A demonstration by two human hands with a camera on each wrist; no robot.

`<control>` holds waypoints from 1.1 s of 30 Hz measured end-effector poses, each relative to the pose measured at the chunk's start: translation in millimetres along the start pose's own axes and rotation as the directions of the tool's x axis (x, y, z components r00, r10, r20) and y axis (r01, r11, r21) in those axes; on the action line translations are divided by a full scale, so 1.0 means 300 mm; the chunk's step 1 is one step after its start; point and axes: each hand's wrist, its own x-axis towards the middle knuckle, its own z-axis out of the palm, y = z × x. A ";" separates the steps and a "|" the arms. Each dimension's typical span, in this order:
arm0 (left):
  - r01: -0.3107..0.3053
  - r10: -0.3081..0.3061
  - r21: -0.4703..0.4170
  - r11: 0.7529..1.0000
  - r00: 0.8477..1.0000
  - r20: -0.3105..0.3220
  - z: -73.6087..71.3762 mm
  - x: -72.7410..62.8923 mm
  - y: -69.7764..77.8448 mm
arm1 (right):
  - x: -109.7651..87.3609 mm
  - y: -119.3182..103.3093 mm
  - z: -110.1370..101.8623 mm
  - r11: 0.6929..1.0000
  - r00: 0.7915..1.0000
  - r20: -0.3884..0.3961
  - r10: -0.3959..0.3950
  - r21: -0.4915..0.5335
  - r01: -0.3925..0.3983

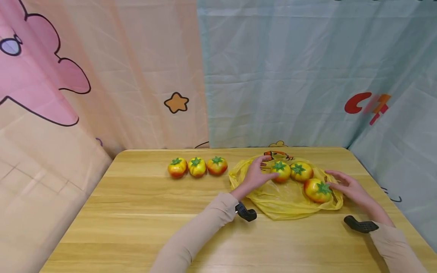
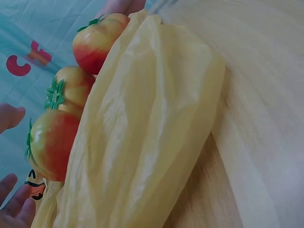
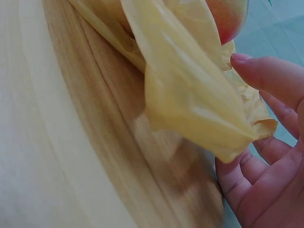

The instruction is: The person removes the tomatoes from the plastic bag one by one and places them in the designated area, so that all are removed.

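Observation:
A yellow plastic bag (image 1: 283,203) lies spread on the table with three red-and-yellow tomatoes on it: a left one (image 1: 280,176), a middle one (image 1: 302,172) and a nearer right one (image 1: 315,190). Around the left tomato my left hand (image 1: 256,175) spreads its thumb and fingers; the left wrist view shows them apart from its skin. My right hand (image 1: 353,189) is beside the right tomato at the bag's edge. In the right wrist view its fingers touch the bag's corner (image 3: 228,147) from behind, while the thumb stands away from them.
Three more tomatoes stand in a row left of the bag: one at the left (image 1: 177,168), one in the middle (image 1: 197,167) and one at the right (image 1: 217,166). The wooden table (image 1: 136,212) ends at a patterned curtain (image 1: 266,76) behind.

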 end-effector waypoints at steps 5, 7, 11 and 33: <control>0.015 -0.016 0.036 0.999 1.000 0.026 0.015 0.015 0.007 | 0.000 0.000 0.002 1.000 1.000 0.003 0.012 -0.001 -0.012; 0.020 -0.021 0.044 0.999 0.999 0.033 0.019 0.022 0.009 | 0.001 -0.001 0.002 1.000 1.000 0.003 0.016 -0.005 -0.016; 0.038 -0.041 0.055 0.998 0.998 0.040 0.032 0.033 0.008 | 0.004 -0.003 0.001 1.000 1.000 0.003 0.012 0.000 -0.012; 0.080 -0.080 0.007 0.997 0.997 0.022 0.085 0.037 -0.025 | -0.001 0.007 0.009 0.998 1.000 0.007 -0.029 0.050 0.028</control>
